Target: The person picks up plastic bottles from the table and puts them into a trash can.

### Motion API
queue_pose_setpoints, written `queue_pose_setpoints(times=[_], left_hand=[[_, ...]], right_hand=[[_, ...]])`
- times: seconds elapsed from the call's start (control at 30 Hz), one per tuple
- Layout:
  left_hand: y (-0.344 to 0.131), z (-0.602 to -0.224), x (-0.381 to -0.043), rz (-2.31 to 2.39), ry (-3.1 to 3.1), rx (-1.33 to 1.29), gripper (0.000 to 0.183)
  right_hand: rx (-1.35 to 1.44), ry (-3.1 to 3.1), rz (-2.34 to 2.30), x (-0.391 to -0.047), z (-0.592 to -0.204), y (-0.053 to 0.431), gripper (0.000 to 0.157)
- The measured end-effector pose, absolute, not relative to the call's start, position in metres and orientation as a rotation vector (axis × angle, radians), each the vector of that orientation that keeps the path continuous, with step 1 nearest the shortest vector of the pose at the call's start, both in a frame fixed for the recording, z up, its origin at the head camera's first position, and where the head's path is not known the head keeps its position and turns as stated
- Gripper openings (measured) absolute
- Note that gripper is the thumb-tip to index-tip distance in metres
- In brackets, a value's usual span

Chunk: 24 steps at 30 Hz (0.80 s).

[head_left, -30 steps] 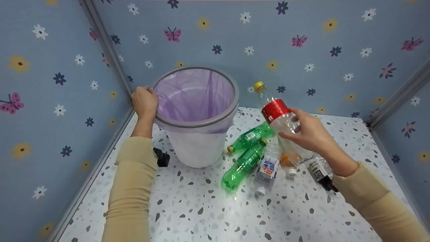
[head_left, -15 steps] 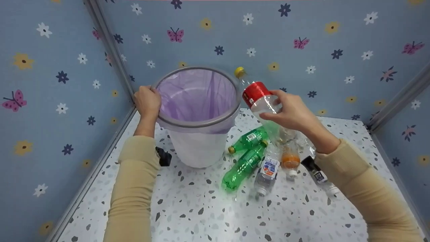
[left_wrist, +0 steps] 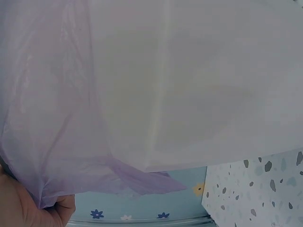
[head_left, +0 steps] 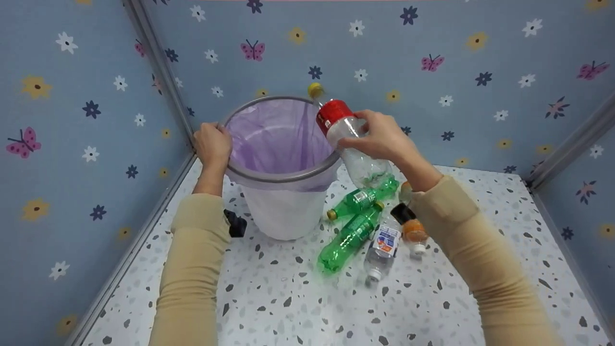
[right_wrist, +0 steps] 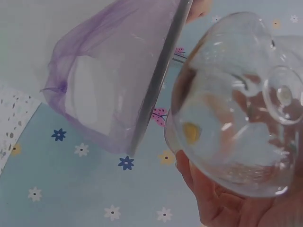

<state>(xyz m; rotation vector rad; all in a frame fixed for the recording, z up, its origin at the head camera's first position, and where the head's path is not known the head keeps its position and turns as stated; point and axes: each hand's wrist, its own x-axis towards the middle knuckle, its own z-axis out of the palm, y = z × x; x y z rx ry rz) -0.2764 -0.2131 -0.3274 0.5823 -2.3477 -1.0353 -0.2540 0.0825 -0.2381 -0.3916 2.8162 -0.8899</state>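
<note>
My left hand grips the grey rim of a white trash bin on its left side, over the purple bag lining it. In the left wrist view, part of that hand shows below the bag. My right hand holds a clear plastic bottle with a red label and yellow cap around its lower half. The bottle tilts left, its capped neck above the bin's right back rim. From the right wrist, the bottle's base faces the camera, apart from the rim.
Two green bottles lie right of the bin. Beside them are a clear bottle with a blue-and-white label and an orange-labelled bottle. Patterned blue walls enclose the speckled surface.
The right hand has carried the red-labelled bottle left and up, from above the other bottles to the bin's right rim. The left hand has kept its grip on the rim.
</note>
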Motion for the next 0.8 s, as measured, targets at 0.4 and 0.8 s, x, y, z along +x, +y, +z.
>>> queue_pose_setpoints(times=[0.4, 0.8], left_hand=[[-0.212, -0.327, -0.277, -1.010, -2.362, 0.603, 0.028], [-0.213, -0.326, -0.276, -1.008, -2.346, 0.607, 0.027]], right_hand=[[-0.264, 2.742, -1.005, -0.275, -0.223, 0.037, 0.068], [-0.185, 2.735, -1.172, -0.294, -0.232, 0.003, 0.062]])
